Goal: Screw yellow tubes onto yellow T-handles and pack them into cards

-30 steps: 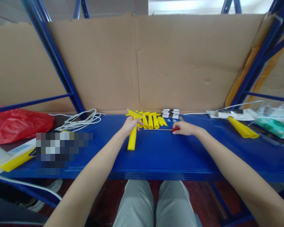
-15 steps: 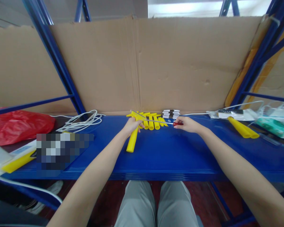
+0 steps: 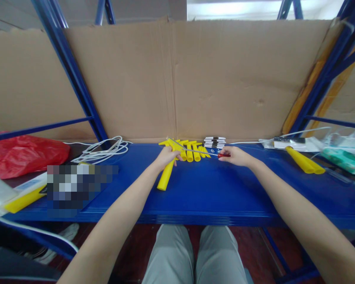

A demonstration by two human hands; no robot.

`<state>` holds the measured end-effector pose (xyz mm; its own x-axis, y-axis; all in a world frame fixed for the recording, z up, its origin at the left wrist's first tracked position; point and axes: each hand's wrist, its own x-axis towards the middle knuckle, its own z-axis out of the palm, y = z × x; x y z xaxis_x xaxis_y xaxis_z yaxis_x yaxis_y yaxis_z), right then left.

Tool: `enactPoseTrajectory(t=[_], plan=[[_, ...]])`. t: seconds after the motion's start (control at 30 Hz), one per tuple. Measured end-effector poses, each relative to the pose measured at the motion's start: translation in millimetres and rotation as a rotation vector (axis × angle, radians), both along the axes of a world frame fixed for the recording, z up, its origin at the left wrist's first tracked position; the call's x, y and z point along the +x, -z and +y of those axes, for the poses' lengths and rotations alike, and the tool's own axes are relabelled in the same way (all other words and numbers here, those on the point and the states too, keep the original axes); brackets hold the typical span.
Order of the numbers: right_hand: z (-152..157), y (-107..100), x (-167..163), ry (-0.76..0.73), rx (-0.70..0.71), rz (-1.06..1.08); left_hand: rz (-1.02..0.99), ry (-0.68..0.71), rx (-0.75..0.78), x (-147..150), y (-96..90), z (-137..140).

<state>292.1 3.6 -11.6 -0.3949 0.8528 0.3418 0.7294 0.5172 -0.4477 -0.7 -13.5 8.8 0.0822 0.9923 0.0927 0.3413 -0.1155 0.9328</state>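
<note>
My left hand [image 3: 165, 157] is closed around a yellow plastic handle [image 3: 166, 177], whose tubular end points toward me and whose wider head faces the back. My right hand [image 3: 236, 156] grips a screwdriver [image 3: 224, 155] by its red handle. The long metal shaft runs left, with its tip against or close to the head of the yellow piece; exact contact is too small to tell. Behind my left hand lies a row of similar yellow handles [image 3: 189, 156], partly hidden by it. Small yellow strips [image 3: 204, 151] lie at the right end of that row.
A banded white stack [image 3: 214, 142] sits against the cardboard wall [image 3: 230, 79]. At left are a coiled white cable [image 3: 114, 148], a red bag [image 3: 26, 156] and a blurred-out object [image 3: 77, 189]. Yellow tubes [image 3: 304, 161] and a green-white packet [image 3: 340, 157] lie right on the blue table [image 3: 213, 193].
The view has shifted very slightly. Both hands keep their hold, with the screwdriver still reaching toward the yellow handle's head, and the handle tilts a little more.
</note>
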Motion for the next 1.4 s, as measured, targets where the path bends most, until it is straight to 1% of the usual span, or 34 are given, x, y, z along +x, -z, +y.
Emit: enactPoseTrajectory(t=[0.37,0.77,0.9,1.1,1.2,1.3,1.4], plan=[[-2.5,-1.1,-3.4,-0.012,-0.015,0.003,0.035,-0.008,0.025,-0.9,1.8,2.4],[-6.9,-4.7,-7.1,-0.013,0.024,-0.117,0.061,-0.012,0.031,-1.3,4.6,4.9],[-9.8,-7.6,-11.1,0.033,0.153,-0.186,0.088,-0.02,0.039,-1.6,5.2,6.1],[-18.6,-18.0,-15.8,0.094,0.437,-0.375,0.113,-0.027,0.064,-3.4,5.7,6.8],[-23.1,-22.3,-17.7,0.109,0.549,-0.46,0.12,-0.023,0.07,-3.9,6.5,7.5],[-26.9,-24.4,-20.2,0.132,0.615,-0.518,0.129,-0.029,0.065,-4.4,7.4,8.4],[-30.0,-25.5,-22.7,0.132,0.633,-0.553,0.131,-0.029,0.066,-5.2,8.2,9.4]])
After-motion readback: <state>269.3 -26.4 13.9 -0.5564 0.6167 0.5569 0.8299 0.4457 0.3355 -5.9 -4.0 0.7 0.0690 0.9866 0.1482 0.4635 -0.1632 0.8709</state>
